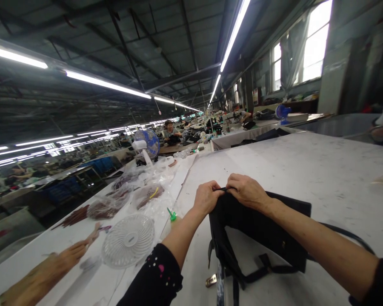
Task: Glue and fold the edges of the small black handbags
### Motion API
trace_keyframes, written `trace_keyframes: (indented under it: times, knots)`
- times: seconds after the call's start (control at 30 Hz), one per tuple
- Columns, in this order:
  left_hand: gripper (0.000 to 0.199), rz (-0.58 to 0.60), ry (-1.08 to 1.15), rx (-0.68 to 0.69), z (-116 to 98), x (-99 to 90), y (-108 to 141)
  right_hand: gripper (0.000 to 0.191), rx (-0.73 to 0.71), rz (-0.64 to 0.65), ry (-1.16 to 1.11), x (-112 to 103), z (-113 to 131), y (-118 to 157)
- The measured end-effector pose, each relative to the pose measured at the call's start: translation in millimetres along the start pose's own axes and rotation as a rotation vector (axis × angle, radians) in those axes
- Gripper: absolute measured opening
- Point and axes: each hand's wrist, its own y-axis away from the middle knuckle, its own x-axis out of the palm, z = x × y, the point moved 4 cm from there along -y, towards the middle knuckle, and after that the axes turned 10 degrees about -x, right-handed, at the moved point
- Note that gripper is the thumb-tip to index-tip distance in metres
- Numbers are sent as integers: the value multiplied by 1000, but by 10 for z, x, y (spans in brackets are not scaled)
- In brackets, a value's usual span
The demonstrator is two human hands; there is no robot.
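Observation:
A black bag (261,229) with straps stands on the white table (338,178) in front of me. My left hand (208,196) pinches its upper edge at the left corner. Close beside it, my right hand (246,190) grips the same edge, fingers pressed together. Only a small gap separates the two hands, with a thin dark strip of the edge showing between them. Black straps hang below and to the right of the bag. A metal clip (211,280) lies near its lower left side.
Left of my arm are a white round fan (129,241), a green-tipped bottle (173,216) and clear plastic bags (150,182) with brown strips. Another person's hand (73,253) reaches in at the left. A blue fan (151,143) stands farther back.

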Motion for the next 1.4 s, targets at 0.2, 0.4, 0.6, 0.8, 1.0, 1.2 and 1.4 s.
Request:
trace_keyframes:
  times: [0.2, 0.4, 0.6, 0.8, 1.0, 1.2, 1.4]
  knots:
    - [6, -17, -20, 12, -50, 4, 18, 10, -2, -32, -14, 20, -39, 1]
    - [5, -21, -45, 18, -103, -5, 27, 14, -43, -52, -14, 44, -67, 10]
    - [4, -40, -56, 24, -126, 7, 24, 22, -98, -68, 26, 66, -52, 82]
    - [3, -47, -85, 20, -140, 19, 26, 23, -115, -87, 35, 86, -22, 102]
    - [5, -19, -87, 46, -159, 33, 29, 16, -82, -120, -6, 91, -54, 126]
    - [9, 8, -96, 47, -204, 46, 44, 12, -2, -138, -80, 116, -114, 166]
    - [19, 58, -112, 43, -226, 37, 18, 28, 153, -117, -219, 54, -186, 50]
